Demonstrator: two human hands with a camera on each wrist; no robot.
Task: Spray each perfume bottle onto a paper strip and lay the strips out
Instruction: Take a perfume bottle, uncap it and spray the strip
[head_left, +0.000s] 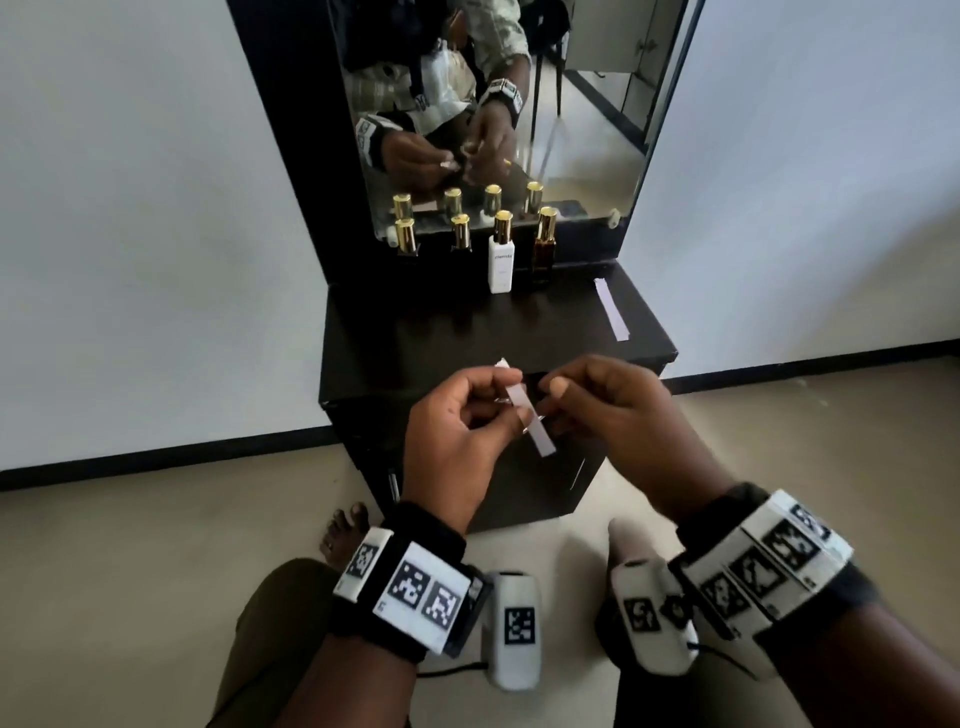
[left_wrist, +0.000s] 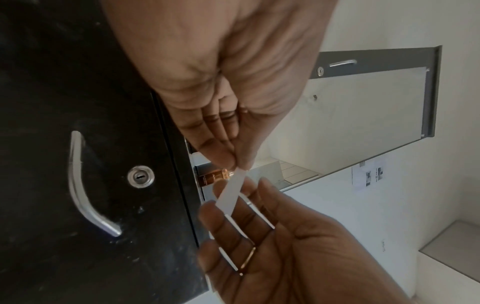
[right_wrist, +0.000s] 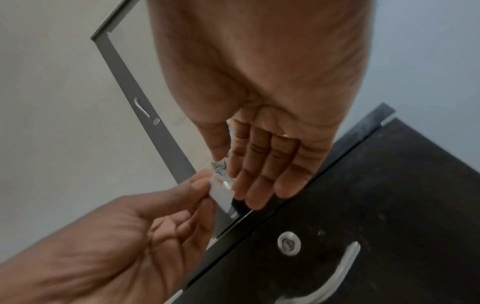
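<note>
Two hands meet in front of the cabinet (head_left: 363, 332): the left hand (head_left: 457, 431) pinches a strip (head_left: 527, 413) between thumb and fingertips, and the right hand (head_left: 613, 410) curls its fingers round the strip's other part. Four bottles (head_left: 501, 260) stand by the mirror (head_left: 571, 130). Another strip (head_left: 613, 309) lies flat on the cabinet's right side.

A black cabinet (head_left: 395, 332) with a mirror (head_left: 582, 130) stands against a white wall (head_left: 130, 208).
</note>
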